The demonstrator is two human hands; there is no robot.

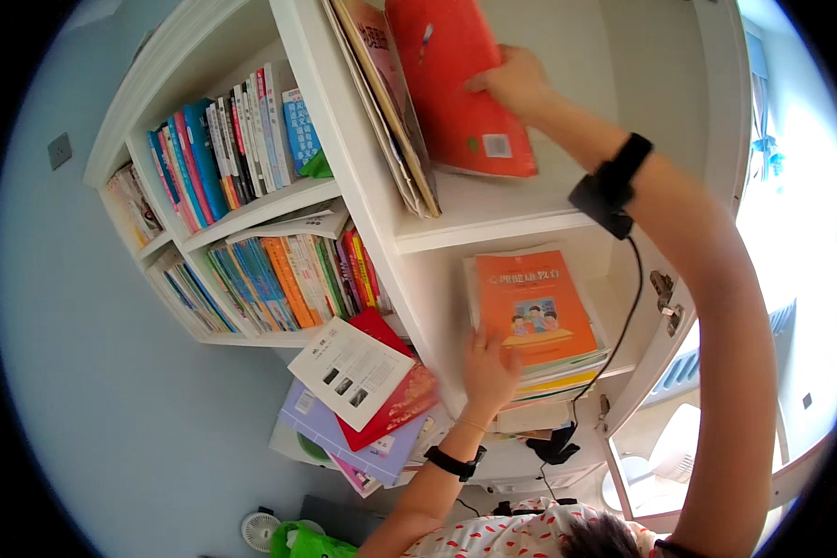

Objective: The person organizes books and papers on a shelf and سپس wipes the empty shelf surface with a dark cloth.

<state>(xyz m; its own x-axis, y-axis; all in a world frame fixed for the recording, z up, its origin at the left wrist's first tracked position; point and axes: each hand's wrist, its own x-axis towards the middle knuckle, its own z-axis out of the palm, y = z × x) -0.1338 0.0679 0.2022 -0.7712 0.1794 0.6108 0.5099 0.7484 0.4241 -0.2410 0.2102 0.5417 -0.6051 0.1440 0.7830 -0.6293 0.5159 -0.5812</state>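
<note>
On the upper shelf, my right hand (pixel 511 84) grips the edge of a red book (pixel 456 93), thumb on its cover. The book stands tilted beside several thin upright books (pixel 381 102) leaning at the shelf's left side. Lower down, my left hand (pixel 491 370) is slightly blurred, its fingers stretched out and holding nothing. Those fingers are at the lower left corner of an orange book (pixel 537 298) with a picture of children on its cover. That book tops a stack (pixel 558 377) on the lower shelf; whether my fingers touch it I cannot tell.
A white bookcase (pixel 381 200) has rows of upright books (pixel 237 139) to the left. Below them lie a loose pile with a white booklet (pixel 352 367), a red folder and a purple book (pixel 312 418). An open cabinet door (pixel 656 372) stands at right; a black cable (pixel 634 307) hangs from my right wrist.
</note>
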